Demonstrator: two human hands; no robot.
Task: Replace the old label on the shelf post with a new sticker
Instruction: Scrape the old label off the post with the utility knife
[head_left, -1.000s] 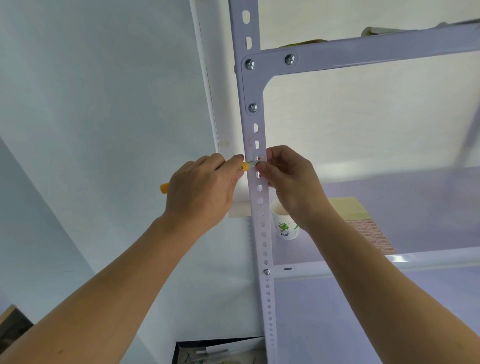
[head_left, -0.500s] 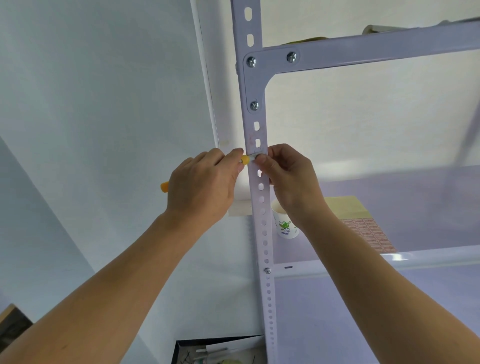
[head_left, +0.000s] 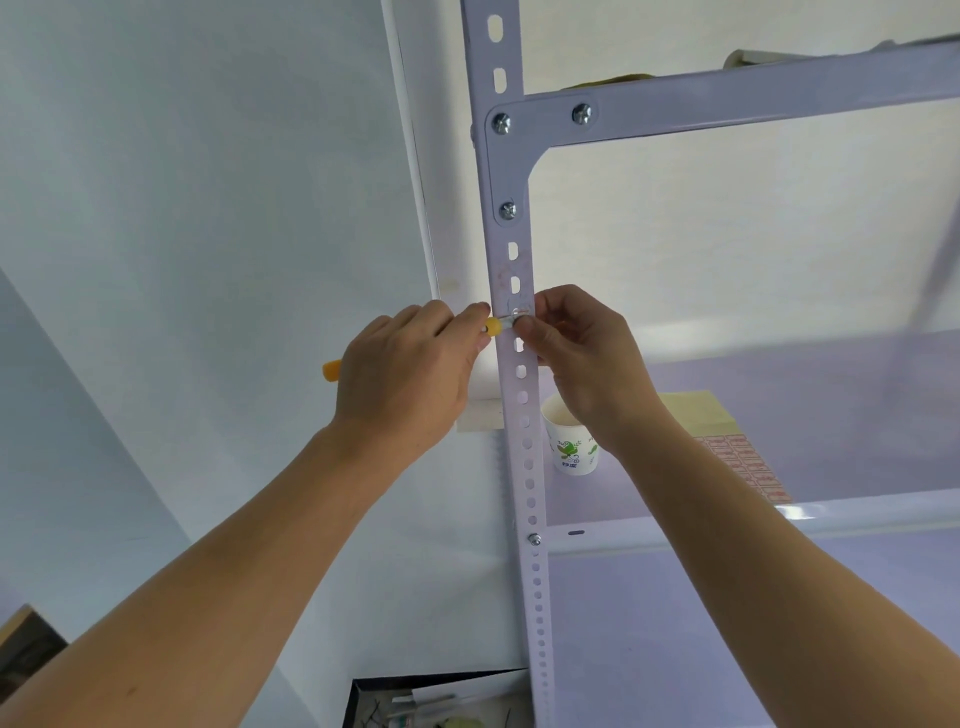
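The step in hand appears to be removal of the old label (head_left: 514, 313); the label sits on the front face of the shelf post (head_left: 524, 431), just below the second slot under the corner bracket (head_left: 506, 156), and only a small pale scrap of it shows between the two hands. The left hand (head_left: 410, 374) is closed around a yellow-handled tool (head_left: 332, 371); the handle end juts out to the left of the fist, and the working end (head_left: 493, 327) meets the post at the label; the blade itself is too small to make out. The right hand (head_left: 576, 353) has thumb and forefinger pinched together at the label's right edge; whether the pinch actually holds the scrap cannot be told.

The post stands upright, its long axis vertical; the tool lies nearly level, pointing right and slightly upward toward the post; the label scrap runs across the post's width.

The next move probably calls for a shallow scraping angle and a steady pull on the lifted edge, then a clean face before a new sticker is taken, likely from the sticker sheet (head_left: 748, 467) lying on the shelf (head_left: 831, 415) beside a paper cup (head_left: 571, 447).
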